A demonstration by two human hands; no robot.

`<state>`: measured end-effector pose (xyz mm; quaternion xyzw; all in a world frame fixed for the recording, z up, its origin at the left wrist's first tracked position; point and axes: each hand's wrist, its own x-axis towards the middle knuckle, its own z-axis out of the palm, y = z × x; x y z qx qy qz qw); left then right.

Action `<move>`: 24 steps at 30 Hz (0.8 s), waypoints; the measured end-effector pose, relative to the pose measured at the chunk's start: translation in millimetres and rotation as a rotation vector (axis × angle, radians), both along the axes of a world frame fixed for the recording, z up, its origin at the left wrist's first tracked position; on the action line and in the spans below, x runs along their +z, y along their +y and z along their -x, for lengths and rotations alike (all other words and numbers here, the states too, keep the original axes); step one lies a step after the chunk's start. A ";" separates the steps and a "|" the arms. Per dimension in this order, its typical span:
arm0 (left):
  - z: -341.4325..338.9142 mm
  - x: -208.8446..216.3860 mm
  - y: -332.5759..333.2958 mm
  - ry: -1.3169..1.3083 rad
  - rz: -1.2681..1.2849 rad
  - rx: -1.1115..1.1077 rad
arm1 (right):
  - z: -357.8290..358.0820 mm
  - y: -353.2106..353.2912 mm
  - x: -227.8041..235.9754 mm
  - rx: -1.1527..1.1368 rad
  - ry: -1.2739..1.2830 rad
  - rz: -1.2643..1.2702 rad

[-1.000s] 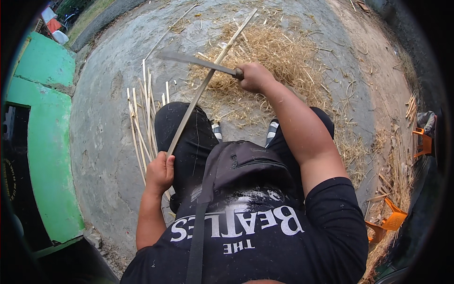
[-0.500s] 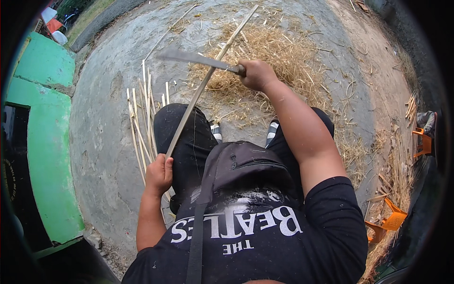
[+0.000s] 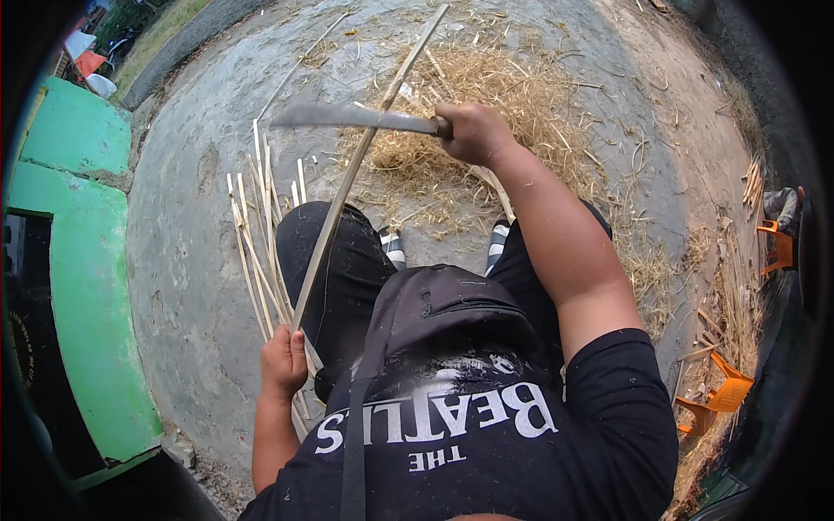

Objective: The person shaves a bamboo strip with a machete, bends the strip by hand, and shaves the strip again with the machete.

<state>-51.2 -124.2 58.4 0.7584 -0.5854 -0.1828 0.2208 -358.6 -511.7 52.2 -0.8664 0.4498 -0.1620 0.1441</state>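
My left hand (image 3: pixel 284 362) is closed around the near end of a long, pale bamboo strip (image 3: pixel 337 213), beside my left knee. The strip slants up and away to the right, past that knee. In my right hand (image 3: pixel 473 133) is the handle of a long knife (image 3: pixel 330 115), its broad, slightly curved blade pointing left. The blade lies across the far half of the strip and appears to touch it. Several more bamboo strips (image 3: pixel 261 217) lie in a loose bunch left of my left leg.
A heap of curly shavings (image 3: pixel 504 95) covers the ground beyond my feet. A black bag (image 3: pixel 452 300) rests on my lap. At left stands a green wall (image 3: pixel 91 304). To the right are orange plastic chair parts (image 3: pixel 725 386) and scattered bamboo pieces (image 3: pixel 734 286).
My left hand has drawn back toward me, bringing the strip with it. The knife blade has swung slightly nearer and now lies more level across the strip.
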 end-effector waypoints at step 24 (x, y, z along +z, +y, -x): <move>-9.7 -21.4 32.6 -0.052 -0.082 0.005 | -19.9 28.2 5.3 0.294 0.119 0.137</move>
